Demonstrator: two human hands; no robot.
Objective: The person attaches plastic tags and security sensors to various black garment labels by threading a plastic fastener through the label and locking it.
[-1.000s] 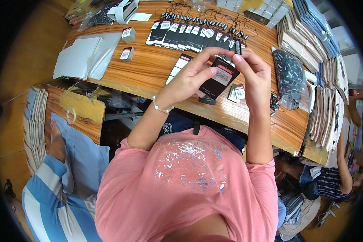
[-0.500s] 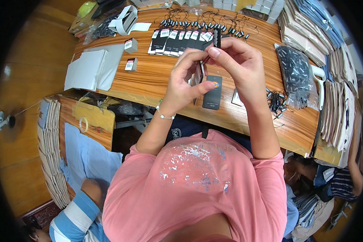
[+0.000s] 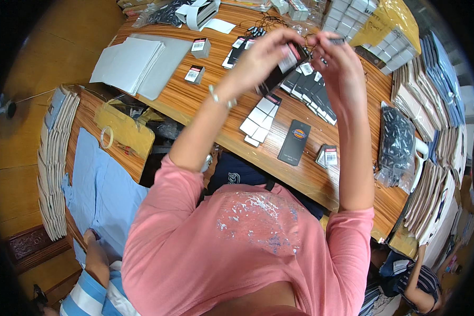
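My left hand [image 3: 263, 60] grips a black hang tag [image 3: 285, 64] with a white and pink label on it, held above the table's far part. My right hand [image 3: 338, 63] is closed at the same height just right of it, with a black string with a small plastic end [image 3: 336, 40] at its fingertips. Both are somewhat blurred. Beneath them lies a row of black hang tags [image 3: 315, 95], partly hidden by my hands. Nearer me are a fan of white-labelled tags [image 3: 260, 118], a single black tag [image 3: 295, 141] and a small label stack [image 3: 327, 155].
Two small label stacks [image 3: 194, 74] stand by the white paper sheets [image 3: 129, 60] at the left. A bag of black strings [image 3: 396, 142], a white tag tool [image 3: 420, 152] and folded garments [image 3: 421, 84] line the right. Co-workers' arms [image 3: 96, 258] show at both sides.
The view has turned, shifting the table in the picture. Both hands have moved farther out over the row of tags, with the tag still in my left hand.
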